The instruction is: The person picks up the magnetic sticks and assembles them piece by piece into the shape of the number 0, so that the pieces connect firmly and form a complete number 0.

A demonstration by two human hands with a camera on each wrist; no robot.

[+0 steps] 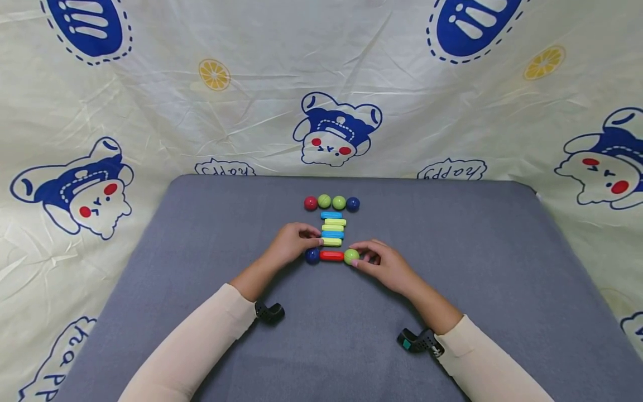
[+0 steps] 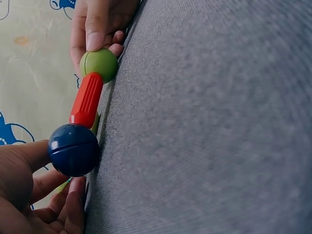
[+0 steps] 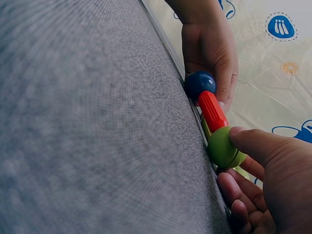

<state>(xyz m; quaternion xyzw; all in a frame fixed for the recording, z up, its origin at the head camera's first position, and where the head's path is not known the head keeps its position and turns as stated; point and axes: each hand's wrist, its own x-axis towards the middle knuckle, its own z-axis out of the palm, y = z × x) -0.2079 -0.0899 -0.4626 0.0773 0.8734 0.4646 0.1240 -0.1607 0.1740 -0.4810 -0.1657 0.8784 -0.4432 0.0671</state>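
Note:
In the head view, my left hand [image 1: 293, 244] has its thumb tip at the left end of the nearest yellow-green rod [image 1: 331, 242], its fingers relaxed beside the rods. Just below that thumb lies a dark blue ball [image 2: 74, 150]. A red rod [image 1: 332, 256] joins this ball to a light green ball [image 3: 224, 147]. My right hand [image 1: 384, 267] pinches the green ball between thumb and fingers. Beyond the red rod, several blue and yellow-green rods [image 1: 334, 221] lie stacked in a column, flat on the grey table.
Past the rods, a row holds a red ball [image 1: 311, 203], two green balls [image 1: 331, 201] and a dark blue ball [image 1: 353, 204]. The grey cloth-covered table [image 1: 241, 212] ends at a printed curtain [image 1: 266, 123]. Black straps [image 1: 269, 313] sit at both wrists.

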